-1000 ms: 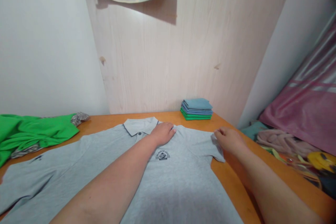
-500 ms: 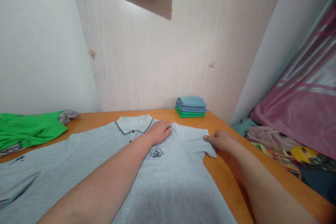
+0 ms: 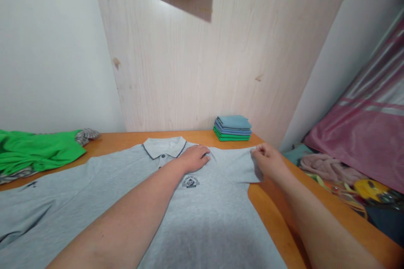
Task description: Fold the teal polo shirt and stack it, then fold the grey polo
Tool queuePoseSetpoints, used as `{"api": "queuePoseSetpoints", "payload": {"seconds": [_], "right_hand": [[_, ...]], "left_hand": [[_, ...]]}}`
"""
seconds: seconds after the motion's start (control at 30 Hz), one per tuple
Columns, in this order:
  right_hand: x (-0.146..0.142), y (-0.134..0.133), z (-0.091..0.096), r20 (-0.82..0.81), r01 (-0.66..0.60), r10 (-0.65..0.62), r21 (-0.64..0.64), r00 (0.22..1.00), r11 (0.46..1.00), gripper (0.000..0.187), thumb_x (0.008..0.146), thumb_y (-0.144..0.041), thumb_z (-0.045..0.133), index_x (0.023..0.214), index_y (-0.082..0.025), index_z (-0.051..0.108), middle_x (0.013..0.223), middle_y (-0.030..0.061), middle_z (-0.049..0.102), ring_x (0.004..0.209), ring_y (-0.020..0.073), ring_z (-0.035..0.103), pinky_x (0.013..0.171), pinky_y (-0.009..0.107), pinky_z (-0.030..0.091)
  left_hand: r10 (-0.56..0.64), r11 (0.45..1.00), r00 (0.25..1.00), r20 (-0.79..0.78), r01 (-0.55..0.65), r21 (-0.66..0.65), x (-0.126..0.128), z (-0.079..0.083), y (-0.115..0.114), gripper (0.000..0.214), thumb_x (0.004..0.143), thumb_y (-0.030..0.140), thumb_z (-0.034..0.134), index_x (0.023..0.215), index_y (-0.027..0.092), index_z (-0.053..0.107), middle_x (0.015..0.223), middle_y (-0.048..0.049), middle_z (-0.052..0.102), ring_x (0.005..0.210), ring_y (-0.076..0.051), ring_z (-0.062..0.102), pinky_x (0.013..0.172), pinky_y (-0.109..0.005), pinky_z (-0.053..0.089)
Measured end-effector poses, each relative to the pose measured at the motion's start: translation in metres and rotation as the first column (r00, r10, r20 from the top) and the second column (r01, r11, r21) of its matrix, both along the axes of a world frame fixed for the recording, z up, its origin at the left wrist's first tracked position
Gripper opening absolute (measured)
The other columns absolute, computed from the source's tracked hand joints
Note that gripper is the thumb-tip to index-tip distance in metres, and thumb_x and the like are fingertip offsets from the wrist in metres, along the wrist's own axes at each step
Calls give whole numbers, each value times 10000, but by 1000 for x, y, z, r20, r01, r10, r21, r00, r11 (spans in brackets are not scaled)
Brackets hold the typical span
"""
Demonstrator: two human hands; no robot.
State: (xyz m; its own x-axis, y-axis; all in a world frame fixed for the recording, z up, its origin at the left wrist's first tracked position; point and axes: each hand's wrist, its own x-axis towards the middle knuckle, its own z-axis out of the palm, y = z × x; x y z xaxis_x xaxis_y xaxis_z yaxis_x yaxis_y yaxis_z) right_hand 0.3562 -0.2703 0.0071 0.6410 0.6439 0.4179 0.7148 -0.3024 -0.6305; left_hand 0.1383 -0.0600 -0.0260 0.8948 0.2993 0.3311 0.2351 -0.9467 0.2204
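A light grey polo shirt (image 3: 205, 227) lies spread, front up, over the table, with dark trim on its collar and a dark printed emblem on the chest. Just right of the collar, my left hand (image 3: 195, 157) rests on the shirt near the shoulder, palm down, fingers laid out and gripping nothing. At the right, my right hand (image 3: 267, 160) pinches the hem of the short sleeve (image 3: 238, 164) between thumb and fingers. That sleeve is stretched out to the side, fairly flat. The other sleeve, at the left, has some dark-shadowed folds.
Toward the back right of the orange table (image 3: 267, 208) sits a neat stack of folded cloths (image 3: 232, 128), blue over green. A crumpled green garment (image 3: 38, 149) lies at the left. Beyond the right edge are a pink curtain (image 3: 356, 134) and a heap of cloth (image 3: 325, 166).
My right hand has moved slightly up and outward along the sleeve hem, and the sleeve now lies straighter. My left hand stays in place on the shirt. The view has shifted slightly.
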Motion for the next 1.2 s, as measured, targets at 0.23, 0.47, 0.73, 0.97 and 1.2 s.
{"api": "queuePoseSetpoints", "payload": {"seconds": [0.23, 0.47, 0.73, 0.97, 1.2], "right_hand": [[-54, -5, 28, 150, -197, 172, 172, 974, 965, 198, 907, -423, 496, 856, -232, 507, 642, -49, 476, 586, 132, 466, 553, 242, 342], [-117, -16, 33, 230, -534, 531, -57, 815, 844, 172, 990, -351, 444, 964, -230, 562, 787, -8, 612, 690, 135, 574, 640, 238, 406], [-147, -27, 32, 84, -766, 799, -238, 596, 596, 209, 972, -274, 458, 933, -224, 658, 822, 11, 694, 736, 138, 623, 692, 232, 442], [-90, -14, 21, 70, -469, 475, -88, 877, 879, 200, 931, -320, 468, 918, -220, 641, 724, -14, 631, 672, 146, 593, 619, 244, 410], [-64, -16, 20, -110, -542, 530, -185, 841, 820, 145, 870, -281, 490, 801, -203, 591, 667, -38, 555, 617, 119, 508, 567, 224, 370]], "left_hand": [[35, 999, 999, -13, -36, -15, 0, 2, -4, 350, 938, 381, 509, 1213, 214, 649, 1228, -95, 668, 1148, -254, 588, 1018, -375, 426], [-38, 994, 998, 46, 42, -98, 2, 3, -2, 252, 904, 323, 527, 1079, 233, 684, 1127, -71, 704, 1078, -238, 611, 956, -336, 449], [17, 958, 995, 97, 12, -288, 4, 3, 11, 249, 771, 134, 482, 816, 199, 718, 897, -18, 737, 886, -190, 647, 828, -274, 481], [216, 916, 952, 217, -120, -384, 8, 8, 13, 282, 895, 319, 447, 845, 166, 678, 827, -41, 693, 788, -172, 619, 695, -265, 458], [240, 891, 969, 49, -201, -406, 7, 24, -4, 626, 842, 741, 457, 582, 181, 566, 515, 6, 497, 511, -141, 468, 515, -272, 299]]}}
